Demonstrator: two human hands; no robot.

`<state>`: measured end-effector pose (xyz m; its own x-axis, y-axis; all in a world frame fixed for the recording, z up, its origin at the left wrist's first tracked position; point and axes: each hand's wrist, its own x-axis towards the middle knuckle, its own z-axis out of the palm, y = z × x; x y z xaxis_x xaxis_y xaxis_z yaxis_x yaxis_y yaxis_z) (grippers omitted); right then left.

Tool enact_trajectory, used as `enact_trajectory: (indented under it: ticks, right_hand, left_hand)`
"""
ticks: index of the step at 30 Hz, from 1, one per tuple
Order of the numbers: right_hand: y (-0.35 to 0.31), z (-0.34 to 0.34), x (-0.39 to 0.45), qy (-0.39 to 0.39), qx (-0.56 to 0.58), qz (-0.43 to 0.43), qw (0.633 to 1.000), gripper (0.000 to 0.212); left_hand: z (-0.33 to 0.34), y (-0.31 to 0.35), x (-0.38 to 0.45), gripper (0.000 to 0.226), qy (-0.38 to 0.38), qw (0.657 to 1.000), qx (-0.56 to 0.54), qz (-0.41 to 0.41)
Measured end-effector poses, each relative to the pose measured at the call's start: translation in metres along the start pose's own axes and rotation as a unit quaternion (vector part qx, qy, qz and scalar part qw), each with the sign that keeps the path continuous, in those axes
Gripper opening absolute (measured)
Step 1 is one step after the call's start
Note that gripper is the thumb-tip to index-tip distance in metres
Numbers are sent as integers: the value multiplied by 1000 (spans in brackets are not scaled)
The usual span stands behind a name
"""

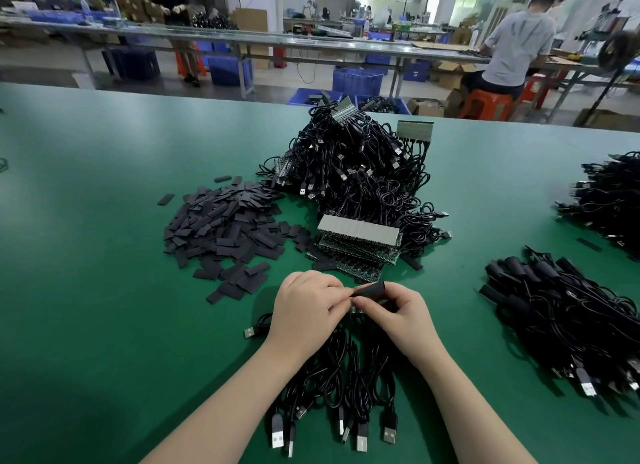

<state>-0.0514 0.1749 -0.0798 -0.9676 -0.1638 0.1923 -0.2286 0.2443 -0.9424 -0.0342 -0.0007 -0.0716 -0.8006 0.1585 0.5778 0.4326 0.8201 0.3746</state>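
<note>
**One sleeve held between two hands, its long axis lying left to right**

At the left of the green surface, a pile of flat black sleeves is spread, too many to be counted; one stray piece lies apart at its upper left edge. Nearer, a single loose USB plug is seen just beside the left wrist.

The left hand is curled, its grip narrow and pinched on the left end of one sleeve. This sleeve is held just above the surface between the hands, with its axis across the view and its right end tilted slightly up. The right hand grips it from below and from the right, thumb and forefinger closed on it. Both hands are equally near, and each touches the sleeve. What appears to be a small board end is glimpsed just beneath, so any sliding-on is judged to run along that axis.

Under the forearms, one cable bundle is laid out, with at least six plugs at its near end. Beyond the hands, one stack of circuit boards rests against one large cable heap. At the right, two further heaps are seen: a sleeved pile and a far heap.
</note>
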Motion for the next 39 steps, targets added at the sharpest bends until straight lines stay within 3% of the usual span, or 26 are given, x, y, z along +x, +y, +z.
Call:
enact_trajectory:
  ticks: [5, 10, 19, 25, 34, 39]
  right_hand:
    - [0, 4, -2, 20, -39, -18, 999, 15]
    - [-1, 5, -6, 93, 0, -36, 995, 52]
    - [5, 6, -8, 63, -62, -59, 994, 43]
    - [7, 9, -9, 76, -62, -74, 992, 49]
    - [8, 6, -7, 35, -84, -41, 995, 49]
    - [10, 7, -8, 86, -68, -51, 993, 51]
  left_hand:
    - [2, 1, -2, 13, -11, 999, -22, -37]
    - [2, -4, -2, 13, -24, 992, -77, -101]
    - [3, -6, -2, 15, -41, 986, -112, -113]
    - [3, -7, -1, 18, -29, 983, -122, -133]
    - [1, -8, -2, 15, -55, 978, -141, -143]
    - [4, -8, -1, 19, -37, 974, -150, -164]
